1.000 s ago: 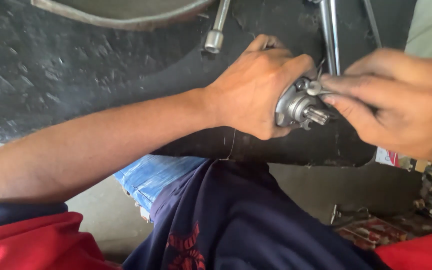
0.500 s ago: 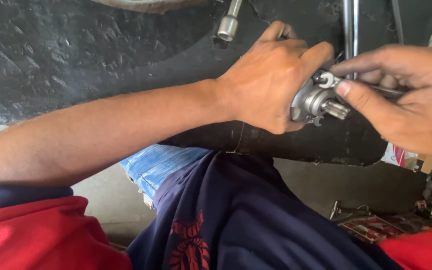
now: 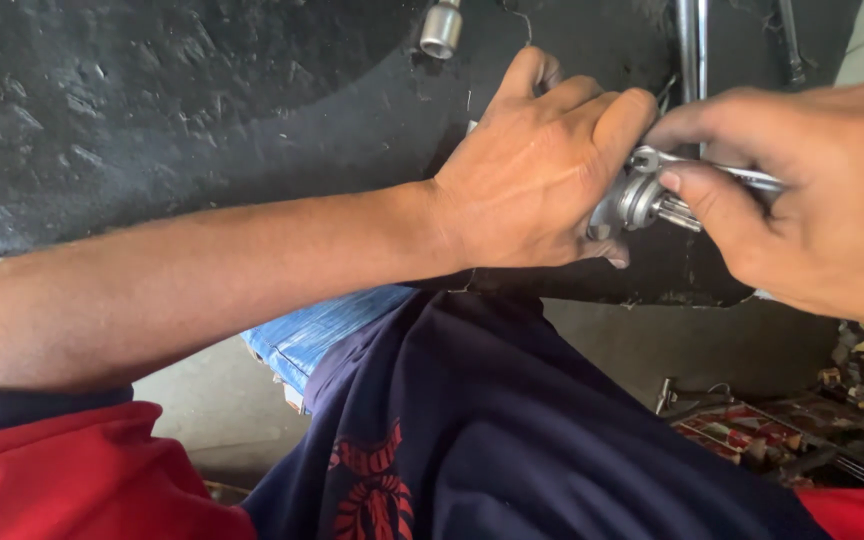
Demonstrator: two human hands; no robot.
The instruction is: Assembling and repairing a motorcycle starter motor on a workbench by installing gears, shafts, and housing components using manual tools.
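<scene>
Flanking hands (image 3: 537, 170), socket (image 3: 441, 28) and rod (image 3: 690, 40)

Small metal part (image 3: 632, 200): silver-grey, round-bodied, with a splined shaft stub projecting to the right. Lies roughly horizontal, above a black mat. A slim silver tool (image 3: 742, 178) rests on its top.

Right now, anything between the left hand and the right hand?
Head view: only the small metal part, gripped in the left hand; the right hand holds a slim metal tool against it.
</scene>
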